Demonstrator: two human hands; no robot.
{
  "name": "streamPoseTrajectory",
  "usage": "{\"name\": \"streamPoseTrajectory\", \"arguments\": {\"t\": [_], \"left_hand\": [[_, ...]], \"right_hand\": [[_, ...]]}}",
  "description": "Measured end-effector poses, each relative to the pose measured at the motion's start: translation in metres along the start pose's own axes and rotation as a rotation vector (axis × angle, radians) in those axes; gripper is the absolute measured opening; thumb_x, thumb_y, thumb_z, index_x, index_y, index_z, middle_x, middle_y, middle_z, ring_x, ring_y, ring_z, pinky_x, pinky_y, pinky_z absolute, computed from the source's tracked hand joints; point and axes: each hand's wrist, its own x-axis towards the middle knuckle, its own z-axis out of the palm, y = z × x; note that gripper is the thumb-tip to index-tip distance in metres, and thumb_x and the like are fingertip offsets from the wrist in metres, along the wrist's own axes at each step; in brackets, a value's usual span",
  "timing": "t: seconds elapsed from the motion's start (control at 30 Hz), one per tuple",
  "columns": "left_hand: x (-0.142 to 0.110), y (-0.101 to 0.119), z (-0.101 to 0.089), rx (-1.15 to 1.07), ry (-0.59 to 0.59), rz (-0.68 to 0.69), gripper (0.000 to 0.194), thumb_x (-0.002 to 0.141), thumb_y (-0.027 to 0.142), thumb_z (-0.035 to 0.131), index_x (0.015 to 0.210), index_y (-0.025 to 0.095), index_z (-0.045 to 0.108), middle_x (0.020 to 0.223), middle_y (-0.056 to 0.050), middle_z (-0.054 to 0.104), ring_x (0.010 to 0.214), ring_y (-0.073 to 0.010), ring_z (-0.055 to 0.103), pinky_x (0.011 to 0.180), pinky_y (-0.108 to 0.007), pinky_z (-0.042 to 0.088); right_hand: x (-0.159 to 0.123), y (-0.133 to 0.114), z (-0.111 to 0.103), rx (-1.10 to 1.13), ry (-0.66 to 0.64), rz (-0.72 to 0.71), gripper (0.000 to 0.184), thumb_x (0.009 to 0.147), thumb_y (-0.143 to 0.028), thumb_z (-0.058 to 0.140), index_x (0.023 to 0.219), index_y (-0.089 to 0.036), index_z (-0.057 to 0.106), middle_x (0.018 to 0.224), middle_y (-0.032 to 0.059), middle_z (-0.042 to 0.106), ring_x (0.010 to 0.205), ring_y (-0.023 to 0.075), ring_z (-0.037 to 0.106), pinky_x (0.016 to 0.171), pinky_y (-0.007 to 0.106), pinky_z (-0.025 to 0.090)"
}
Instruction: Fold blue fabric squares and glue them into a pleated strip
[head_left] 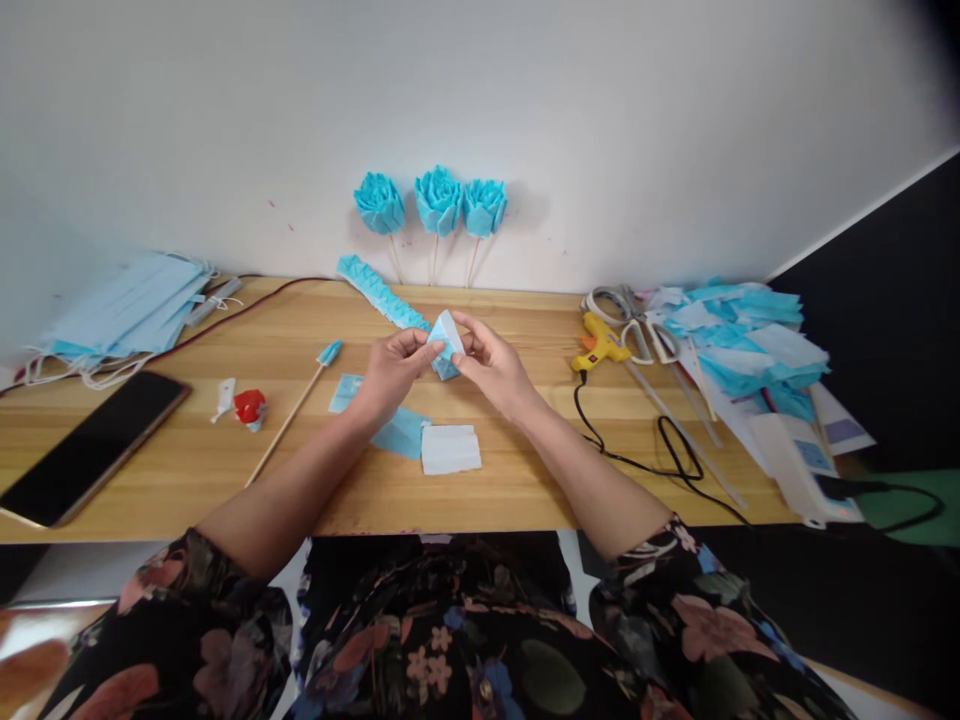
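Between my two hands is a piece of blue and white mask fabric (447, 334), folded to a point at the top. My left hand (397, 368) pinches its left side, and my right hand (491, 365) pinches its right side with the thumb in front. A row of folded blue petals (379, 292) runs from behind the hands toward the back left. Below the hands lie flat blue fabric pieces (401, 432) and a white piece (451, 449). To the left, a wooden stick (289, 420) carries a small blue bud (329, 352).
Three blue fabric flowers (439, 200) on sticks lean against the wall. At left are face masks (127, 305), a phone (90, 445) and a red wrapper (250, 406). At right are a yellow glue gun (600, 343) with its cord, scissors (649, 340) and a fabric pile (742, 330).
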Motion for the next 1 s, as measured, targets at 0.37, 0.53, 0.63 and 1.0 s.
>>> {"name": "streamPoseTrajectory", "arguments": {"t": [0.37,0.53,0.63,1.0], "left_hand": [[0.007,-0.003,-0.009,-0.032,0.053,0.009,0.035,0.072,0.046,0.08,0.063,0.019,0.061,0.051,0.004,0.046,0.049,-0.0083,0.035,0.051,-0.026,0.027],[0.008,-0.001,-0.011,-0.024,0.027,-0.002,0.037,0.072,0.045,0.08,0.06,0.018,0.058,0.05,0.004,0.047,0.049,-0.0082,0.036,0.052,-0.026,0.028],[0.005,0.002,-0.009,0.005,-0.015,-0.041,0.035,0.073,0.044,0.078,0.06,0.018,0.058,0.051,0.004,0.046,0.05,-0.0086,0.036,0.052,-0.025,0.028],[0.0,0.003,-0.001,0.015,-0.15,-0.105,0.028,0.07,0.042,0.078,0.067,0.019,0.063,0.055,0.004,0.05,0.05,-0.0081,0.034,0.052,-0.025,0.026]], "right_hand": [[0.006,0.008,-0.009,-0.058,-0.023,0.006,0.072,0.077,-0.029,0.065,0.147,-0.025,0.048,0.107,0.0042,0.071,0.094,0.0193,0.066,0.085,0.036,0.056],[0.005,-0.003,-0.015,0.054,-0.003,-0.043,0.071,0.081,-0.027,0.061,0.149,-0.02,0.044,0.133,0.0098,0.066,0.123,0.0226,0.061,0.103,0.039,0.051],[0.003,-0.007,-0.015,0.101,0.021,-0.076,0.065,0.086,-0.033,0.059,0.148,-0.02,0.046,0.129,0.0097,0.068,0.121,0.0223,0.062,0.106,0.041,0.049],[0.004,0.0,-0.013,0.065,-0.025,-0.069,0.065,0.085,-0.044,0.065,0.146,-0.025,0.05,0.113,0.0047,0.067,0.104,0.0197,0.063,0.091,0.035,0.053]]}}
